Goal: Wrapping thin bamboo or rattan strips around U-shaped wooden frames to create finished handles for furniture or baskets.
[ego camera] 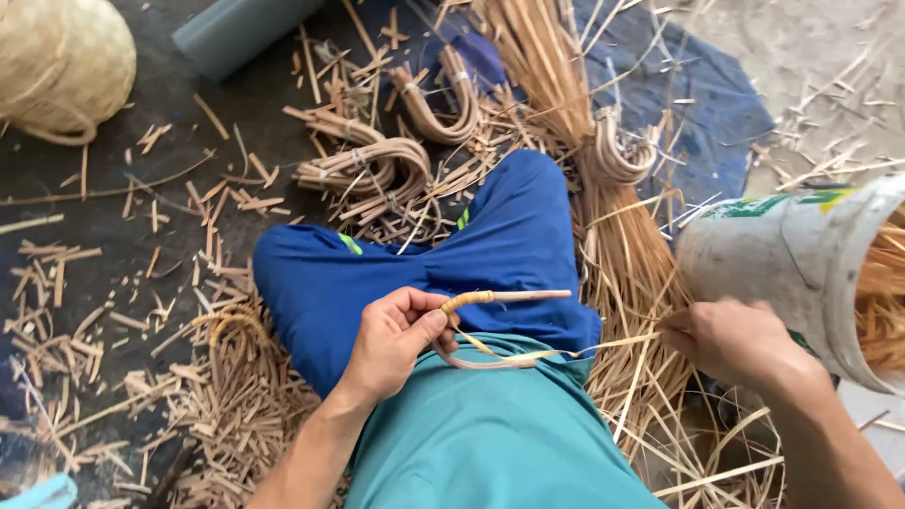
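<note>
Bent handle (500, 300): pale cane, matt, partly wrapped in glossy cane strip (566, 351). Bucket (782, 264): scuffed white plastic. Trousers (424, 264): smooth blue cloth. Floor offcuts (226, 396): dry, rough cane splints.

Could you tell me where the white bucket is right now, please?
In the head view, the white bucket lies tipped at the right edge, just above the right hand, with cane strips showing in its mouth.

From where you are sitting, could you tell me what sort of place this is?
Most likely an informal cane or rattan weaving workshop on a floor. The left hand holds a bent cane handle being wrapped, bundles of bent cane pieces lie ahead, and offcuts litter the ground beside a woven basket.
</note>
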